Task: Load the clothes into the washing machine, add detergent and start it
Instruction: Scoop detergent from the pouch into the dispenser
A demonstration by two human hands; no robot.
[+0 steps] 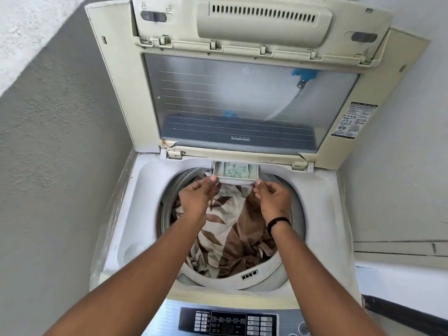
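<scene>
A top-loading washing machine [135,214] stands open, its lid [242,93] folded up against the back. Brown and cream leaf-patterned clothes [232,229] fill the drum. At the drum's far rim a small detergent drawer [236,172] is pulled out, with pale greenish powder in it. My left hand [196,197] touches the drawer's left front corner with its fingertips. My right hand [272,197] touches the right front corner, fingers curled; a black band sits on that wrist.
The control panel [228,321] with its buttons lies at the near edge. A grey wall [48,166] runs close along the left. A white wall and a pale ledge [400,253] are on the right.
</scene>
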